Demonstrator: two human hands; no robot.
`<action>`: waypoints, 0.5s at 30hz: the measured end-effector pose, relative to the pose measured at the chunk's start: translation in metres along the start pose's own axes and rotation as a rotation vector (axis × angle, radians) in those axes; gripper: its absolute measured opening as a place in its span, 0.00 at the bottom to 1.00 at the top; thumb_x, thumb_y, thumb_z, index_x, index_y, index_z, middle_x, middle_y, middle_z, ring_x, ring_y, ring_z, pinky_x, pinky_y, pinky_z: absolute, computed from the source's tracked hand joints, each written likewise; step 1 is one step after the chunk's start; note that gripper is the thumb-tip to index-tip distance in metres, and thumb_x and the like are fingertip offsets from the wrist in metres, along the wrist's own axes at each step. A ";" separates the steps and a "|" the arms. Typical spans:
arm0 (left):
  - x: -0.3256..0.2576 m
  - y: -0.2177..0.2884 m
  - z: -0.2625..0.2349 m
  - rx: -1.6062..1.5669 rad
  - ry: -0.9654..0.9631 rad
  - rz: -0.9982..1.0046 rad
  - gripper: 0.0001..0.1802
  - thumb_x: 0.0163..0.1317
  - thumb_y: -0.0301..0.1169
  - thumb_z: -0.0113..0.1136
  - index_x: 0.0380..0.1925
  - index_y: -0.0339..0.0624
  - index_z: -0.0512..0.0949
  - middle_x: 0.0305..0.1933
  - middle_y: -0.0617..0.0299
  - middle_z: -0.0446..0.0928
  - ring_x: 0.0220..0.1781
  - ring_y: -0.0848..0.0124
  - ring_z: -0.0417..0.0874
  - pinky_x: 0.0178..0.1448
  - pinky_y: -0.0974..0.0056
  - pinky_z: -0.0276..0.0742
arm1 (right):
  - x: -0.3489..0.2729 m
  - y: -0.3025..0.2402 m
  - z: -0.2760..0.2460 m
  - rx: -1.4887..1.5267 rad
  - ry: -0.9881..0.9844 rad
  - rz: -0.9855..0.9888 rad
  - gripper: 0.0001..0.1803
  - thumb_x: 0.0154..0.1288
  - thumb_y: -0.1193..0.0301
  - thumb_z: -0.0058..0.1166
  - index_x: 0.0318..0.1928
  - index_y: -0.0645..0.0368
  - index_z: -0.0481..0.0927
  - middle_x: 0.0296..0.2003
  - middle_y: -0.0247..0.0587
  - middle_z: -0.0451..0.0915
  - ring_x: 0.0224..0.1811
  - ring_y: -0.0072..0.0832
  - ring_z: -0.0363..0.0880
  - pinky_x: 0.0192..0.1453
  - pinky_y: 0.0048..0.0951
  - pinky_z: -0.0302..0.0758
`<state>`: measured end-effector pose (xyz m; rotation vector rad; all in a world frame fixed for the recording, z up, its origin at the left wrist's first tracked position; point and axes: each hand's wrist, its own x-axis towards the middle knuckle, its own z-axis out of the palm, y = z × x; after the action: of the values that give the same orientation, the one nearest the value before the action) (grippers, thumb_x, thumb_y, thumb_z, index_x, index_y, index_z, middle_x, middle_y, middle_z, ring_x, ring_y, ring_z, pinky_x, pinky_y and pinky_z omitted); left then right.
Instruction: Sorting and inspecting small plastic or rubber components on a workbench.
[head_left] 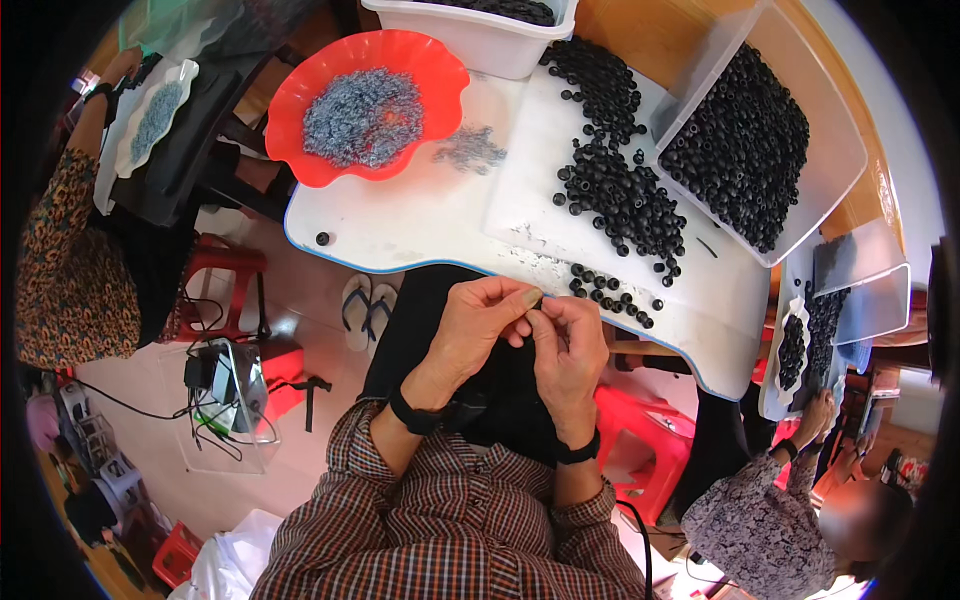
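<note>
My left hand (pixel 482 325) and my right hand (pixel 570 362) meet over my lap, just off the near edge of the white table (pixel 400 225). Fingers and thumbs of both are pinched together at one spot. Between the fingertips a small black part (pixel 540 303) shows a little; the fingers cover most of it. Right beyond the hands, several small black round pieces with holes (pixel 610 297) lie loose near the table edge. A larger spread of the same black pieces (pixel 625 195) covers a white board (pixel 525 185) farther back.
A red scalloped bowl (pixel 285 125) holds small grey-blue pieces. A clear bin (pixel 845 170) of black pieces leans at the right, and a white tub (pixel 480 40) stands behind. Co-workers sit left (pixel 75 270) and right (pixel 765 520). Sandals (pixel 368 308) lie on the floor.
</note>
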<state>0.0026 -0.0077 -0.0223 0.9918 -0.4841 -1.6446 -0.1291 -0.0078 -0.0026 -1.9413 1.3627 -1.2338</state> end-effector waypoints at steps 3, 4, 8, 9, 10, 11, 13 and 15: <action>-0.001 0.003 0.000 0.006 0.021 -0.015 0.10 0.65 0.30 0.62 0.37 0.32 0.82 0.27 0.64 0.80 0.24 0.81 0.77 0.25 0.77 0.75 | -0.002 0.005 0.004 0.003 0.006 -0.034 0.11 0.58 0.80 0.64 0.39 0.63 0.75 0.35 0.44 0.76 0.29 0.34 0.79 0.31 0.29 0.77; -0.001 0.003 -0.001 0.020 0.014 -0.007 0.10 0.65 0.30 0.62 0.37 0.32 0.82 0.27 0.64 0.80 0.24 0.81 0.77 0.25 0.77 0.74 | -0.002 0.004 0.005 0.001 0.001 -0.036 0.11 0.58 0.80 0.64 0.39 0.63 0.75 0.35 0.44 0.76 0.29 0.34 0.79 0.31 0.29 0.77; 0.000 0.004 -0.006 0.041 -0.004 0.005 0.10 0.64 0.30 0.62 0.37 0.32 0.82 0.27 0.64 0.80 0.24 0.81 0.77 0.25 0.78 0.73 | 0.001 0.001 0.005 -0.042 -0.030 -0.066 0.11 0.57 0.80 0.64 0.38 0.62 0.75 0.35 0.45 0.77 0.29 0.33 0.79 0.29 0.29 0.76; -0.001 0.005 -0.008 0.038 -0.001 0.008 0.10 0.64 0.30 0.62 0.37 0.32 0.82 0.27 0.64 0.80 0.24 0.81 0.77 0.25 0.78 0.73 | 0.002 0.000 0.005 -0.060 -0.045 -0.092 0.11 0.56 0.80 0.64 0.37 0.62 0.75 0.34 0.45 0.76 0.28 0.33 0.79 0.28 0.28 0.76; -0.001 0.005 -0.009 0.045 -0.007 0.002 0.10 0.64 0.30 0.63 0.37 0.31 0.82 0.27 0.64 0.80 0.24 0.81 0.77 0.25 0.78 0.73 | 0.003 0.000 0.005 -0.059 -0.049 -0.096 0.11 0.56 0.80 0.64 0.37 0.62 0.75 0.34 0.45 0.76 0.28 0.33 0.79 0.28 0.28 0.76; -0.001 0.006 -0.010 0.053 -0.014 -0.003 0.10 0.64 0.30 0.63 0.37 0.31 0.82 0.27 0.64 0.80 0.24 0.81 0.77 0.25 0.78 0.73 | 0.002 0.000 0.005 -0.050 -0.070 -0.093 0.11 0.57 0.80 0.64 0.37 0.62 0.74 0.34 0.45 0.76 0.28 0.33 0.78 0.28 0.28 0.76; -0.002 0.008 -0.012 0.025 -0.014 -0.021 0.10 0.64 0.30 0.63 0.37 0.31 0.82 0.27 0.64 0.80 0.24 0.81 0.77 0.25 0.77 0.73 | 0.002 -0.002 0.005 -0.042 -0.095 -0.095 0.11 0.57 0.80 0.64 0.37 0.62 0.74 0.34 0.45 0.76 0.27 0.32 0.78 0.27 0.28 0.75; -0.003 0.008 -0.014 0.000 -0.016 -0.039 0.10 0.64 0.30 0.63 0.37 0.31 0.82 0.28 0.64 0.80 0.25 0.81 0.77 0.26 0.77 0.73 | 0.001 -0.005 0.007 0.007 -0.101 -0.050 0.12 0.57 0.81 0.63 0.38 0.62 0.73 0.34 0.45 0.75 0.26 0.30 0.77 0.27 0.26 0.75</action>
<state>0.0189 -0.0051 -0.0231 0.9942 -0.4776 -1.6882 -0.1205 -0.0078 -0.0019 -2.0155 1.2647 -1.1453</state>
